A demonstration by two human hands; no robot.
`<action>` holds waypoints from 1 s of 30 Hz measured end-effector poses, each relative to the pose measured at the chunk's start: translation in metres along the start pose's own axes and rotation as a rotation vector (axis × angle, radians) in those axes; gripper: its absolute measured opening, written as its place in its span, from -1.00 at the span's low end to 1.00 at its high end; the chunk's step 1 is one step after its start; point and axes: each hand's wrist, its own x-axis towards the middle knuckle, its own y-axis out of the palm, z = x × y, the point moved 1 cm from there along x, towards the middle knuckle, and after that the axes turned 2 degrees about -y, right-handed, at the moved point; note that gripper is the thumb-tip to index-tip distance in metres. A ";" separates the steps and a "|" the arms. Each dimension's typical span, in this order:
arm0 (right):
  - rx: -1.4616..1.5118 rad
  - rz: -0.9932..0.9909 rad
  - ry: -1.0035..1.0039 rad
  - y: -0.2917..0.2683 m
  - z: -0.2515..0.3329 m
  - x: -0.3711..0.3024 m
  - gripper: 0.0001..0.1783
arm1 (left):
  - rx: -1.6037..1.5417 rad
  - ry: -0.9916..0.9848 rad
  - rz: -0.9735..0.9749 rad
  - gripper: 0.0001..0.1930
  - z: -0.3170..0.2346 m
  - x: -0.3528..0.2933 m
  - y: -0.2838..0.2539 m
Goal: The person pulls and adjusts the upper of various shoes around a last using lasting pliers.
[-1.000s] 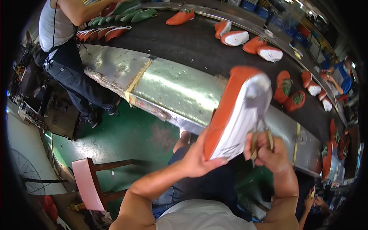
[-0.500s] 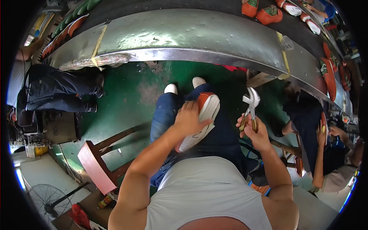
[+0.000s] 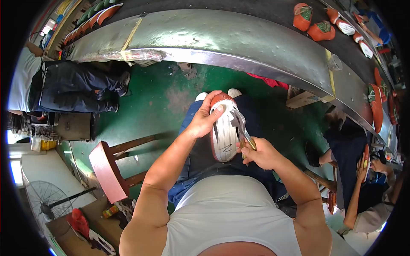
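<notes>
A half-made shoe (image 3: 224, 134) rests sole up over my thighs, its pale underside edged by a red-orange upper, with a dark squiggle drawn near the end closest to me. My left hand (image 3: 200, 121) grips it by the far end, thumb pressed on the pale bottom and fingers wrapped round the side. In my right hand (image 3: 262, 154) are lasting pliers (image 3: 240, 124) with brass-coloured handles and a steel head. The pliers' jaws lie at the shoe's right edge; whether they pinch the material cannot be made out.
A metal-edged bench (image 3: 183, 36) curves across ahead, with red-orange shoes (image 3: 320, 31) on its dark surface. To my left are a pinkish stool (image 3: 106, 175), a fan (image 3: 49, 200) and a standing person (image 3: 77, 87). Another person (image 3: 348, 147) sits close by at right.
My right hand has brought the pliers leftward from beside the shoe to its edge. The shoe now stands straighter, and my left hand has shifted to its far end.
</notes>
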 end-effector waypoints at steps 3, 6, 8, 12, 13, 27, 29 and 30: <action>0.125 0.011 -0.002 0.011 0.014 0.009 -0.67 | 0.061 0.038 -0.024 -0.43 0.002 -0.007 -0.011; 0.192 -0.019 -0.055 0.016 0.021 0.022 -0.71 | 0.131 0.045 -0.054 -0.43 -0.002 -0.010 -0.013; 0.251 -0.055 -0.126 0.012 0.033 0.033 -0.75 | 0.159 0.036 -0.079 -0.44 -0.001 -0.014 -0.017; 0.547 -0.339 -0.538 -0.036 0.075 0.027 -0.71 | 0.169 0.014 -0.057 -0.41 0.006 -0.021 -0.024; 0.289 -0.293 -0.474 -0.039 0.074 0.023 -0.71 | 0.163 0.000 -0.076 -0.41 0.005 -0.021 -0.027; -0.158 0.008 -0.100 0.004 0.040 0.051 -0.77 | 0.053 -0.011 -0.147 -0.55 -0.002 -0.018 -0.034; -0.297 -0.022 -0.115 0.000 0.038 0.059 -0.75 | 0.062 -0.005 -0.180 -0.56 0.003 -0.016 -0.035; -0.435 -0.052 -0.128 -0.002 0.037 0.062 -0.73 | 0.071 -0.002 -0.212 -0.58 0.005 -0.015 -0.036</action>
